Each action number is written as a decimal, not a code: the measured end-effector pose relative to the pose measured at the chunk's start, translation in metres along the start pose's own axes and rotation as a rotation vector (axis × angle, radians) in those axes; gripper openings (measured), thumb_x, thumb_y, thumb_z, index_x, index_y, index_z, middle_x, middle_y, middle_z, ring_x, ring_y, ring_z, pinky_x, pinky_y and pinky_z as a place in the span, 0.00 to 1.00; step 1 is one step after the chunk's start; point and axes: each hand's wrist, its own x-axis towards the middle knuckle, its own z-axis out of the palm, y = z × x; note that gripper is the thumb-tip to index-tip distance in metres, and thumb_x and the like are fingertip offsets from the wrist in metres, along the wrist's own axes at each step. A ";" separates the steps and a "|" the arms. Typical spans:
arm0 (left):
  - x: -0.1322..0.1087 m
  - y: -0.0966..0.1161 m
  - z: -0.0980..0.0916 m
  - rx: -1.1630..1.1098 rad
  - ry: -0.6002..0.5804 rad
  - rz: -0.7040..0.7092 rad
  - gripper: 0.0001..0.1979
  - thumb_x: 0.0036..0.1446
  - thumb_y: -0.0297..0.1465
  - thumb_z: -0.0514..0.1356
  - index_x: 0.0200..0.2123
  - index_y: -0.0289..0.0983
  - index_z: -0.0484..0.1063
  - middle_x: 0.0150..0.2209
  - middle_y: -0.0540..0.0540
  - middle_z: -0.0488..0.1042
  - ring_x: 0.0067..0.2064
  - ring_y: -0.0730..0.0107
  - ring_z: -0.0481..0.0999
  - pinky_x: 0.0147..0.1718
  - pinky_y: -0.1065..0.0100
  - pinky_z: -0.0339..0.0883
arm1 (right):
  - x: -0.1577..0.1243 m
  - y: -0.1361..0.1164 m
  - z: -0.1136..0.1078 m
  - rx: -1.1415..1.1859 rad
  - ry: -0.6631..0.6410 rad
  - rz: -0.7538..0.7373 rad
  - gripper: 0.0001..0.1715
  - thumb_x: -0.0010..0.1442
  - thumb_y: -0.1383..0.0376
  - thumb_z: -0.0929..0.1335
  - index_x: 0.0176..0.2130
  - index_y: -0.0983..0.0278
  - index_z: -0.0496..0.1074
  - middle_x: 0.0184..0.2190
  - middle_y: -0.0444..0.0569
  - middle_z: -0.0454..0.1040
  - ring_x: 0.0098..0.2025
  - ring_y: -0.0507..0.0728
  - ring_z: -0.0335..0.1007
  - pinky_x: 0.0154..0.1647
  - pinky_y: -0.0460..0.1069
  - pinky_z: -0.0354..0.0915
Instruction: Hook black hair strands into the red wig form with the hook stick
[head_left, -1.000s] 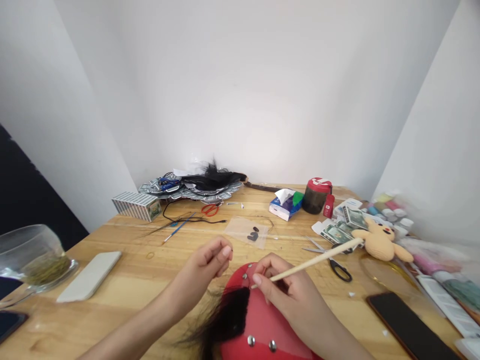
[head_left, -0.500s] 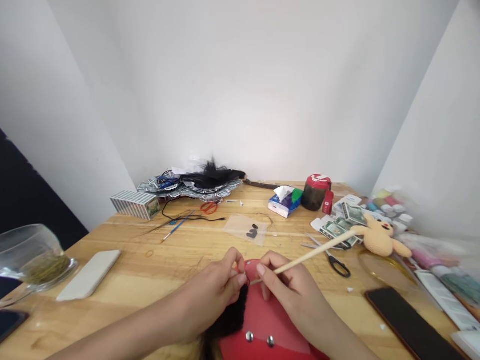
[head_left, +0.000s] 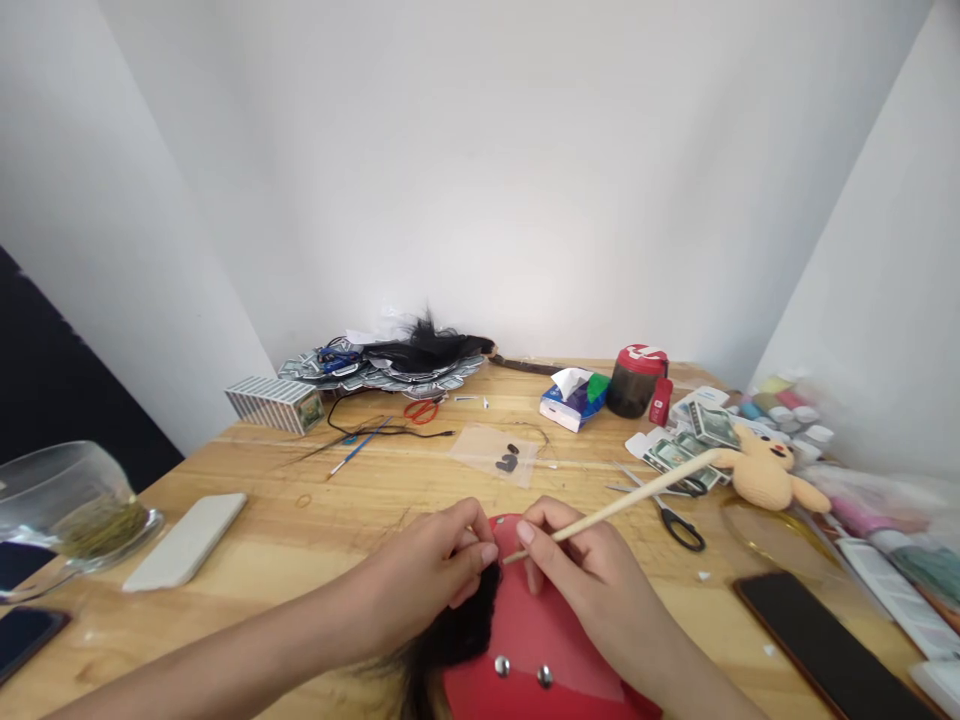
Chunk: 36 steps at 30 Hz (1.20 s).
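In the lower middle lies a rounded red form [head_left: 532, 625] with a glossy cover and two silver studs. Black hair [head_left: 465, 630] covers its left side, and loose strands trail downward. My left hand [head_left: 442, 560] is closed at the hair's upper edge, thumb and forefinger pinched together; the strands between the fingertips are too small to see. A long pale wooden-handled hook [head_left: 622, 505] is pinched in my right hand [head_left: 570, 560], with its thin tip pointing left, close to my left fingertips. The handle's far end overlaps a crocheted doll [head_left: 765, 475].
Scissors [head_left: 679, 525] and a dark phone [head_left: 810, 640] lie on the right. A glass cup [head_left: 82, 510] and white slab [head_left: 186, 540] stand left. Farther back are a plastic sheet [head_left: 491, 450], tissue pack [head_left: 574, 400], red-lidded jar [head_left: 637, 380] and a card-patterned box [head_left: 274, 403].
The view has shifted slightly. The hook's tip has drawn back a little to the right from my left fingertips. Both hands keep their grips.
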 end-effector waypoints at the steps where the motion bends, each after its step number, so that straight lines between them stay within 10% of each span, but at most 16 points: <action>1: 0.000 0.000 0.000 0.002 0.006 0.003 0.08 0.64 0.33 0.50 0.31 0.40 0.59 0.22 0.57 0.62 0.26 0.71 0.62 0.27 0.70 0.55 | 0.000 0.000 0.000 -0.001 -0.001 0.002 0.19 0.67 0.58 0.61 0.26 0.61 0.65 0.21 0.40 0.65 0.25 0.53 0.61 0.30 0.48 0.56; 36: -0.005 -0.007 -0.001 0.473 -0.027 0.220 0.11 0.69 0.28 0.46 0.47 0.42 0.66 0.41 0.45 0.78 0.40 0.61 0.78 0.39 0.67 0.66 | -0.006 -0.003 -0.002 0.065 -0.069 -0.012 0.10 0.68 0.62 0.60 0.34 0.60 0.64 0.27 0.42 0.64 0.30 0.55 0.59 0.31 0.50 0.55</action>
